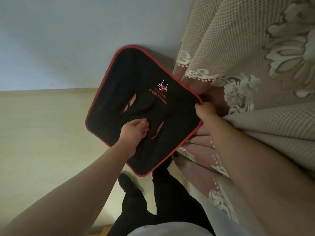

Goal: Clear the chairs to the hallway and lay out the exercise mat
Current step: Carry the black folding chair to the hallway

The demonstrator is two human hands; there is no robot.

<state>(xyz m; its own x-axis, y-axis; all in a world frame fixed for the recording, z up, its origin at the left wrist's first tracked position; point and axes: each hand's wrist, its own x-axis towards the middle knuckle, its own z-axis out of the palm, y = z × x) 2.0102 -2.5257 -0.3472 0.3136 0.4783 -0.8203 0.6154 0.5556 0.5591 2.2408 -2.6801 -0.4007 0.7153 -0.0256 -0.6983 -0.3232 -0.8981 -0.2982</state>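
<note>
R grip (204, 111) clenched on seat (136, 74) edge by cloth (238, 40); L grip (134, 132) curled on top, hold unclear. Should shift L to rim, lift level, clear cloth.

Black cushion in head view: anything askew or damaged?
The black cushion is turned corner-up, its right corner pressed into the folds of the lace tablecloth, where the right hand grips it. The red slits near the left hand look like design, not tears.

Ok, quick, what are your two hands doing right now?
Left hand: fingers curled, gripping the middle of the black cushion.
Right hand: pinching the cushion's red edge.
</note>
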